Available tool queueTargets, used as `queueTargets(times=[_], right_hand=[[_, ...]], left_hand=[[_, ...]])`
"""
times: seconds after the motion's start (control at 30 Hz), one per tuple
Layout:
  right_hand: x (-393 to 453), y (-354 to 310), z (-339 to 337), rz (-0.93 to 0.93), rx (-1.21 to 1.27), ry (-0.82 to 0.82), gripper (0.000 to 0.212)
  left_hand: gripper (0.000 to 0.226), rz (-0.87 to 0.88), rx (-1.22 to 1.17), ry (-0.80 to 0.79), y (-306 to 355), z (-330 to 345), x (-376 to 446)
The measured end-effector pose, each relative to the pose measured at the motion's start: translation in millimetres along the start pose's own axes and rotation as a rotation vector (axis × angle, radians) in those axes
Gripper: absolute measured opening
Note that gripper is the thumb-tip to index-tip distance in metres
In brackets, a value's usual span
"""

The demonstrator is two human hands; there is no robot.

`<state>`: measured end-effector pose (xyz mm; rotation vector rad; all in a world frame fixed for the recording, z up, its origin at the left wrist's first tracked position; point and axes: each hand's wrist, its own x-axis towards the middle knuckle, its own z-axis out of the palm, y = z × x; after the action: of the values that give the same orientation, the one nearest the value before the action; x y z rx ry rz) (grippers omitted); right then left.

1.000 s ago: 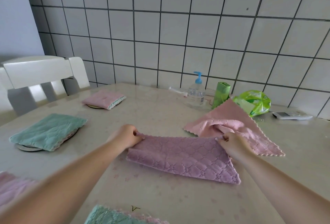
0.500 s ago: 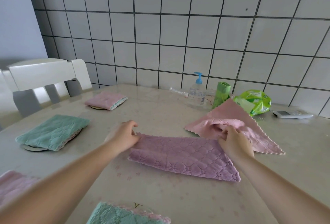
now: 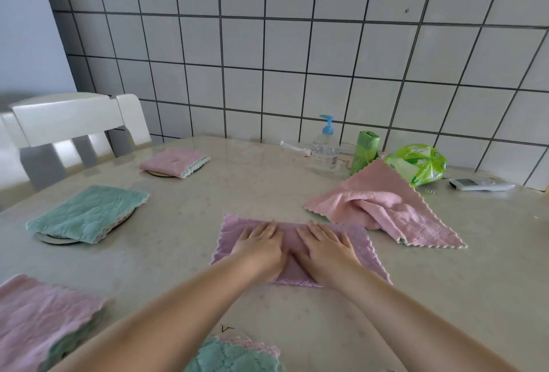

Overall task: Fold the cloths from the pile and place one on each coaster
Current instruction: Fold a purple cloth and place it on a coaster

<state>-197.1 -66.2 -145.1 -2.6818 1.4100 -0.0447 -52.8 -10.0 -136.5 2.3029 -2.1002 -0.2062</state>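
Grey-grouted white tiles backed a pale, glossy table (image 3: 267, 190), and at its middle lay the mauve cloth (image 3: 364, 245), already doubled into a long rectangle with scalloped edges and a quilted, plush nap. Both hands lay flat on it, fingers spread and gripping nothing: the left hand (image 3: 261, 250) and the right hand (image 3: 325, 250) side by side with palms down, probably pressing the fold so the soft pile would hold its crease before the next fold.

Just right of the mauve cloth, touching its far corner, sat the loose pink cloth (image 3: 386, 208), rumpled in the middle with its corners splayed, the last of the pile as far as could be seen. Left of the mauve cloth, well apart, a folded teal cloth (image 3: 86, 212) covered a round coaster (image 3: 55, 239) whose rim showed beneath it. Beyond that one, a folded pink cloth (image 3: 175, 161) rested on another coaster (image 3: 159, 173). More folded cloths lay nearer than the mauve one, at the lower edge of view, whatever was beneath them mostly hidden. Beyond the mauve cloth, by the wall, stood a clear pump bottle (image 3: 325, 149) and a green roll (image 3: 365, 149), likely set back there to leave folding room.
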Motion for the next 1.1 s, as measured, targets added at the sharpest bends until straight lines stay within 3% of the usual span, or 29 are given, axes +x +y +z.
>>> queueTargets(times=[0.13,0.53,0.63,0.73,0.87,1.1], right_hand=[[-11,18,-5,0.034,-0.009,-0.022,0.067],[-28,55,-13,0.173,-0.037,-0.067,0.073],[-30,56,-18,0.148,-0.114,0.068,0.062],[-20,47,-28,0.08,0.022,0.226,0.034],[11,18,-36,-0.006,0.27,0.103,0.032],[57,1,-30,-0.032,0.138,0.015,0.025]], left_hand=[[0.065,-0.067,0.035,-0.021,-19,3,-17],[0.059,-0.225,0.072,-0.11,-66,-9,-41],[0.053,-0.243,0.111,-0.01,-77,-17,-45],[0.043,0.016,0.118,0.239,-56,-25,-48],[0.033,0.422,0.159,0.205,10,-25,-58],[0.019,0.503,0.24,0.203,26,-13,-50]])
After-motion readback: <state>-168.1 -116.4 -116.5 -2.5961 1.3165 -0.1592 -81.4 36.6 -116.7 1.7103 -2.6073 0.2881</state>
